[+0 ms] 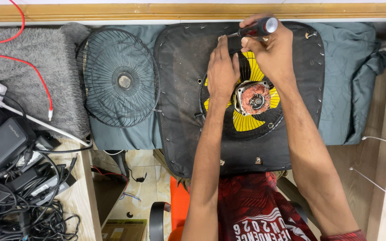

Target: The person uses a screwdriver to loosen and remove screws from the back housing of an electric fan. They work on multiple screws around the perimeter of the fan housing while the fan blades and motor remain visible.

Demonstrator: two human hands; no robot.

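**Fan on the bench: guard off, motor exposed, screwdriver at the rim**

Progress, judged from how things are lying: the front wire guard [120, 78] is already off and is lying flat on the green cloth [345, 80], just to the left of the work. The fan body [246, 96] is sitting face up on a dark padded board [179, 89] in the middle of the bench [380, 178]. Its yellow blades [246, 121] are still mounted, and the motor [254, 98] at the centre is showing bare, with copper windings and the shaft end visible. So the guard looks done; blades, motor and the rear ring appear still in place. Whether any rim screws are already out cannot be told.

Right hand [271, 49]: it is closing fully around the red-and-black handle of a screwdriver [258, 27], fingers wrapped, with the shaft pointing left toward the upper rim of the fan. The tip is hidden by the other hand.

Left hand [222, 69]: it is lying flat and open, fingers together and stretched forward, pressing on the upper left part of the fan beside the motor. It is gripping nothing; it seems to be steadying the work.

Off to the left, a grey rug [27, 71], red cable [32, 67] and a tangle of black adapters [18, 178] are lying well apart from the fan.
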